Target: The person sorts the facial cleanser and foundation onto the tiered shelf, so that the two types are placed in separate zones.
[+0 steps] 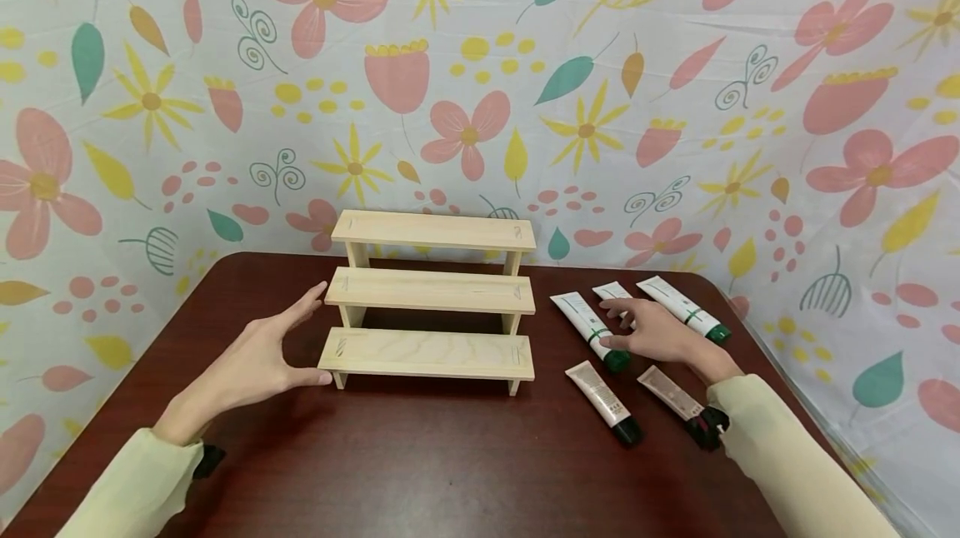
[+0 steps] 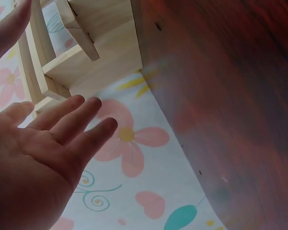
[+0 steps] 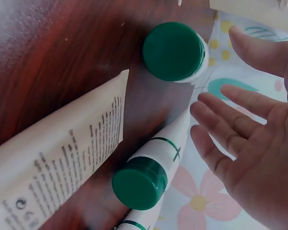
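Observation:
A pale wooden three-step stand (image 1: pixel 435 288) is on the dark red table, left of the tubes. My left hand (image 1: pixel 251 363) is at the stand's left end, thumb and fingers spread apart. Its thumb tip meets the lowest step's left edge in the head view; whether it touches, I cannot tell. On the right, my right hand (image 1: pixel 660 334) hovers over white tubes with green caps, fingers loosely bent and holding nothing. The left white tube (image 1: pixel 581 321) lies beside its fingertips. Beneath the hand, the middle white tube (image 1: pixel 611 292) is partly hidden. Farther right lies another white tube (image 1: pixel 678 305).
Nearer the front lie two pinkish-beige tubes with black caps, the left beige tube (image 1: pixel 600 396) and the right beige tube (image 1: pixel 671 392), close to my right wrist. A flower-patterned cloth (image 1: pixel 480 47) hangs behind the table (image 1: pixel 450 463) and down its right side.

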A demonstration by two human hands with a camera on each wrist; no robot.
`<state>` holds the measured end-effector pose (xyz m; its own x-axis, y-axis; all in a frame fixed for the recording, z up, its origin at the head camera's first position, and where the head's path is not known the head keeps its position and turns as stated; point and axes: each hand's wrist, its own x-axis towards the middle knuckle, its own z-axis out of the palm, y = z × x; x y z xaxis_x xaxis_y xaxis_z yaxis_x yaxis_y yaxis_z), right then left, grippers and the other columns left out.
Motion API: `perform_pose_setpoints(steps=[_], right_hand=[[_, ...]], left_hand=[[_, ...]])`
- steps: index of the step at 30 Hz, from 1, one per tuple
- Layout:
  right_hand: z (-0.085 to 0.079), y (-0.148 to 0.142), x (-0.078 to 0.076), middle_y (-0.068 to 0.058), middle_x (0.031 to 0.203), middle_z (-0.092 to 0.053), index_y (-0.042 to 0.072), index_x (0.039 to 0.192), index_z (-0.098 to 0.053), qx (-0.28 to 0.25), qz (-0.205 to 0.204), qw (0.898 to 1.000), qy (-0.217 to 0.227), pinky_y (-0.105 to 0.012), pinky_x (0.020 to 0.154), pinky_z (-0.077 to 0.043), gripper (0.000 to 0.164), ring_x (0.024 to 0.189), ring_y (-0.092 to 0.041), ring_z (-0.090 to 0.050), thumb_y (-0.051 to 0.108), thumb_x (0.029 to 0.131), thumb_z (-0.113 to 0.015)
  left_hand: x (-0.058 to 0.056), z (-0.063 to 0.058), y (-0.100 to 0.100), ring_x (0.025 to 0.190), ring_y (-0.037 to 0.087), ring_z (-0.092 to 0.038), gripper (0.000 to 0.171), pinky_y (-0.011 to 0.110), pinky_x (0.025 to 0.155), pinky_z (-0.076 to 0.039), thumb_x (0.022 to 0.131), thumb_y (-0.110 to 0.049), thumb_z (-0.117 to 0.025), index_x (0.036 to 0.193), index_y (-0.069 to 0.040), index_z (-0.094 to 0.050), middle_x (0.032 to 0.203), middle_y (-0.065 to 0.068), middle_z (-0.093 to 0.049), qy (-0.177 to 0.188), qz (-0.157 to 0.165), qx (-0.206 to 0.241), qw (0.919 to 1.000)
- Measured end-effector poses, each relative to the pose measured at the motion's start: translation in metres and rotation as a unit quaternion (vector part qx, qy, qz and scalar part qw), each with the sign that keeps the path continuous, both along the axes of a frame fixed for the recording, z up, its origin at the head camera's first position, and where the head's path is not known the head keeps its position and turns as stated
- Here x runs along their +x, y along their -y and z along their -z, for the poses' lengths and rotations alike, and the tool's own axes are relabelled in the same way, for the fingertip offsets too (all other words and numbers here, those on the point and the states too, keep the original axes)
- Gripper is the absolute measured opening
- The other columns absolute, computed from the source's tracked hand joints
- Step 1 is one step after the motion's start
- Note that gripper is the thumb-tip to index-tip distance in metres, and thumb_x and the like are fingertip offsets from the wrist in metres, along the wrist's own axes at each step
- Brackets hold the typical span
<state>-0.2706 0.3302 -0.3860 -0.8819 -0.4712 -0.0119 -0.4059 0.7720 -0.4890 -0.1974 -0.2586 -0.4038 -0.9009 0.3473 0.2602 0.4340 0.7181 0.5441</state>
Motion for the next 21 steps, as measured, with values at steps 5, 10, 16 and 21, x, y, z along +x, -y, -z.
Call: perform_pose_setpoints(steps=[5,10,16,21], right_hand=[[0.006,-0.005,-0.011,-0.025,0.129,-0.065,-0.009,0.149,-0.052,-0.014,-0.008,1.0,0.022,-0.047,0.085,-0.058,0.071,0.104,-0.034,-0.067,0.028,0.096,-0.081],[0.01,-0.009,-0.018,-0.027,0.132,-0.063,-0.01,0.15,-0.049,-0.032,0.0,0.998,0.054,-0.047,0.088,-0.059,0.074,0.104,-0.034,-0.068,0.025,0.094,-0.083],[0.013,-0.008,-0.023,-0.027,0.131,-0.063,-0.011,0.15,-0.048,-0.044,0.006,0.995,0.085,-0.046,0.087,-0.06,0.07,0.106,-0.034,-0.07,0.023,0.097,-0.08],[0.015,-0.007,-0.025,-0.027,0.129,-0.064,-0.013,0.148,-0.05,-0.039,0.003,0.995,0.087,-0.048,0.088,-0.06,0.068,0.103,-0.033,-0.069,0.022,0.097,-0.079]], left_hand=[[-0.004,0.004,-0.002,0.138,0.037,-0.056,0.122,0.065,0.107,-0.046,0.075,-0.032,-0.099,0.17,-0.026,-0.025,0.153,0.02,-0.054,0.01,0.017,0.043,0.9989],[-0.007,0.007,-0.004,0.134,0.035,-0.059,0.119,0.062,0.106,-0.048,0.074,-0.022,-0.1,0.169,-0.022,-0.028,0.148,0.021,-0.058,0.017,0.022,0.067,0.9974],[-0.008,0.01,-0.004,0.129,0.037,-0.063,0.11,0.055,0.099,-0.054,0.075,-0.012,-0.098,0.166,-0.012,-0.036,0.145,0.023,-0.06,0.018,0.026,0.089,0.9955],[-0.009,0.012,-0.003,0.128,0.037,-0.064,0.109,0.053,0.099,-0.055,0.075,-0.009,-0.097,0.166,-0.013,-0.037,0.142,0.023,-0.063,0.026,0.026,0.098,0.9945]])
